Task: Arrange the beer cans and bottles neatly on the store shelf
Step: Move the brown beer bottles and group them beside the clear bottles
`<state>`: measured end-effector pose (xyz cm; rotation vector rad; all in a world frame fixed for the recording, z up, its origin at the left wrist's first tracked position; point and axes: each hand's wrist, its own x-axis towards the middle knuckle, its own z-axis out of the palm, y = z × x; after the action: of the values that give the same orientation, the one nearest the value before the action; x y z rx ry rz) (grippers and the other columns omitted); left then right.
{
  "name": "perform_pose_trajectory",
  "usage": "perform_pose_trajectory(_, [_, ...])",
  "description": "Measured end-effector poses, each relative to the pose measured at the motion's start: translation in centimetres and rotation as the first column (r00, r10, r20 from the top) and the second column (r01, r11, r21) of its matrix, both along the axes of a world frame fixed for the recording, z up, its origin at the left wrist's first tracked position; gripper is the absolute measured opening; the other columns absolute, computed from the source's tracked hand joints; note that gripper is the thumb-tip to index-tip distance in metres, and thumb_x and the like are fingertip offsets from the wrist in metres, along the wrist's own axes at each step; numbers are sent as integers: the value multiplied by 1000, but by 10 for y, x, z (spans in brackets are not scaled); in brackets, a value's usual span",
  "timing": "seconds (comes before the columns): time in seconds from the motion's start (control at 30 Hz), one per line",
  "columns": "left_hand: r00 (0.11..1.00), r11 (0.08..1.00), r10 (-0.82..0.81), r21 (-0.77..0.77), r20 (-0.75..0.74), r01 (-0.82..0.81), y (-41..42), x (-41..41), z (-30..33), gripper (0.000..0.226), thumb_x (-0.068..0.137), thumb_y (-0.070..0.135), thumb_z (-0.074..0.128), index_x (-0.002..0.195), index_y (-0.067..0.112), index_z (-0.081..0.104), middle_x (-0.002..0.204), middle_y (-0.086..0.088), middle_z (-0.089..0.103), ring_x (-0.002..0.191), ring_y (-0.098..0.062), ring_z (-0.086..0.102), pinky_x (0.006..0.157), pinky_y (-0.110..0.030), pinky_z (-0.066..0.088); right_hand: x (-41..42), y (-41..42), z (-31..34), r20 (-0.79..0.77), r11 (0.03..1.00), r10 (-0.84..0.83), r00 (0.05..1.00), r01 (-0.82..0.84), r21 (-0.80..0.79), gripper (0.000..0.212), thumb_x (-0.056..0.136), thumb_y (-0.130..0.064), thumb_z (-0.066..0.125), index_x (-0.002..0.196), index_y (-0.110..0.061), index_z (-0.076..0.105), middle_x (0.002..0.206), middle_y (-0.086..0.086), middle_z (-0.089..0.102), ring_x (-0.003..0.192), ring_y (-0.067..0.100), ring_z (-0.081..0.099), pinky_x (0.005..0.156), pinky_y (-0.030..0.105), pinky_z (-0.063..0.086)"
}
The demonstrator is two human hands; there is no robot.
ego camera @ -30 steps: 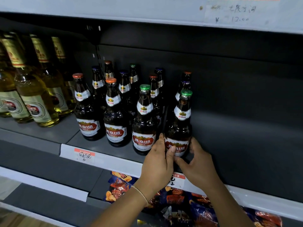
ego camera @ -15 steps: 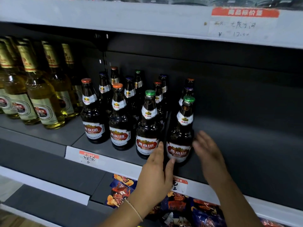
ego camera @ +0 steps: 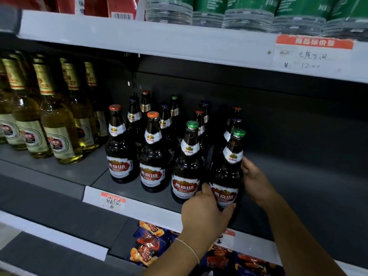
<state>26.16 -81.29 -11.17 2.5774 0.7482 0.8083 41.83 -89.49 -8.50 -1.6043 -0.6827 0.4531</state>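
Note:
Dark brown beer bottles with red U8 labels stand in rows on the grey middle shelf (ego camera: 59,172). The front right one, a green-capped bottle (ego camera: 229,168), stands upright at the shelf's front. My left hand (ego camera: 207,214) wraps its lower label from the front left. My right hand (ego camera: 254,180) presses against its right side at mid height. Beside it on the left stands a second green-capped bottle (ego camera: 187,162), then two orange-capped bottles (ego camera: 152,154) (ego camera: 118,148). More bottles stand behind them, partly hidden.
Clear bottles of yellow beer (ego camera: 57,128) fill the shelf's left part. The shelf to the right of my hands (ego camera: 308,196) is bare and dark. Plastic water bottles (ego camera: 247,14) stand on the shelf above. Snack bags (ego camera: 149,244) lie on the shelf below. Price tags (ego camera: 112,202) line the shelf edges.
Both hands were off the front right bottle half a second ago and have closed back on it. My view has tilted up, showing the upper shelf.

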Motion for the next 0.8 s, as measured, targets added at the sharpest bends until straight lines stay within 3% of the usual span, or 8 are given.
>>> perform_pose_trajectory(0.13, [999,1000,12,-1,36,-12,3,4,-9,59,65,72,57,91,18,57,69,3,66,59,-16,65,46,-26,47,-1,3,0,41,1000,2,999,-3,20,50,95,7,50,135,-23,53,114,-10,73,109,7,67,81,18,55])
perform_pose_trajectory(0.27, [999,999,33,30,38,-34,4,5,-13,58,64,73,58,85,19,57,63,4,63,52,-13,62,42,-24,44,3,6,-3,40,999,20,999,-22,35,54,96,7,51,141,-23,50,129,-2,66,120,11,62,92,23,54])
perform_pose_trajectory(0.4, [997,997,51,59,52,-54,4,6,-14,62,65,73,56,90,16,60,63,5,63,51,-13,62,41,-24,44,6,5,-8,40,999,22,999,-23,23,54,97,2,54,143,-27,48,133,-6,63,122,7,60,100,29,51])
perform_pose_trajectory(0.5, [996,994,58,85,69,-64,4,5,-16,70,67,75,52,100,14,63,66,5,65,54,-12,63,42,-23,45,11,6,-7,-20,991,-108,994,109,83,40,101,-22,51,141,-25,50,127,-6,65,116,9,62,100,32,49])
perform_pose_trajectory(0.57, [994,994,55,89,92,-63,5,4,-17,72,68,77,50,102,15,63,67,5,66,55,-11,64,42,-23,45,22,8,-3,-62,959,-243,968,250,131,33,103,-25,49,136,-21,52,119,-2,65,111,14,63,97,38,52])
perform_pose_trajectory(0.63, [993,993,44,100,108,-54,5,4,-17,71,68,77,49,100,14,63,66,5,65,53,-12,63,41,-23,45,36,12,2,-15,948,-305,952,305,89,42,100,-18,56,141,-17,47,125,1,60,113,19,60,100,44,51])
perform_pose_trajectory(0.7, [992,993,32,109,123,-45,5,3,-18,69,68,76,51,97,15,62,65,6,65,52,-12,63,41,-22,44,46,18,5,40,962,-273,961,273,8,56,96,-6,60,148,-11,39,134,4,52,118,22,57,100,41,49])
perform_pose_trajectory(0.8, [989,992,42,111,138,-57,5,2,-18,64,67,75,53,93,18,62,65,7,65,53,-10,63,43,-21,45,57,26,2,55,974,-222,973,224,-41,52,92,11,55,142,0,41,136,18,55,108,25,61,84,31,54])
